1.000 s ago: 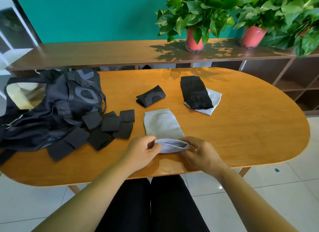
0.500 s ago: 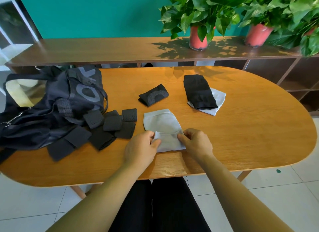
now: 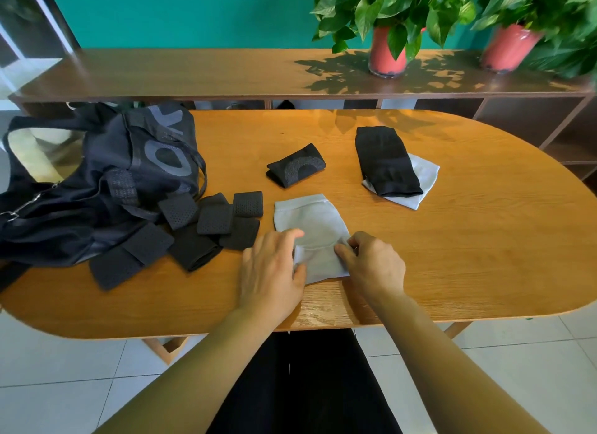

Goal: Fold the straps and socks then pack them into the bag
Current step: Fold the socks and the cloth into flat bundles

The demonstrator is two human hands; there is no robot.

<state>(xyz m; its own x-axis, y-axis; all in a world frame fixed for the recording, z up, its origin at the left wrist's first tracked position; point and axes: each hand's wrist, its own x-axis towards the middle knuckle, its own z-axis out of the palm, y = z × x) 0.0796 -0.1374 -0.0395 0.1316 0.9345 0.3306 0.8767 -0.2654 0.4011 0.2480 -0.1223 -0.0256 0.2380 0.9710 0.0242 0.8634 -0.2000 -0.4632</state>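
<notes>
A light grey sock (image 3: 311, 226) lies near the front edge of the wooden table (image 3: 468, 256), its near end folded up over its middle. My left hand (image 3: 273, 272) rests on the fold's left side with fingers laid fairly flat. My right hand (image 3: 371, 264) pinches the fold's right edge with curled fingers. A folded black sock (image 3: 295, 165) sits behind it. Farther right, a black sock (image 3: 386, 160) lies on top of another grey sock (image 3: 423, 181). Black mesh straps (image 3: 193, 231) sprawl to the left, beside the dark bag (image 3: 97, 178).
A long wooden shelf (image 3: 226, 74) runs behind the table and carries two plants in red pots (image 3: 387, 50). A teal wall is behind it. The table's front edge is just under my wrists, with white floor tiles below.
The grey sock's near end has been carried away from me and laid over its middle. Both hands moved forward with it, and my left hand has flattened onto the fold.
</notes>
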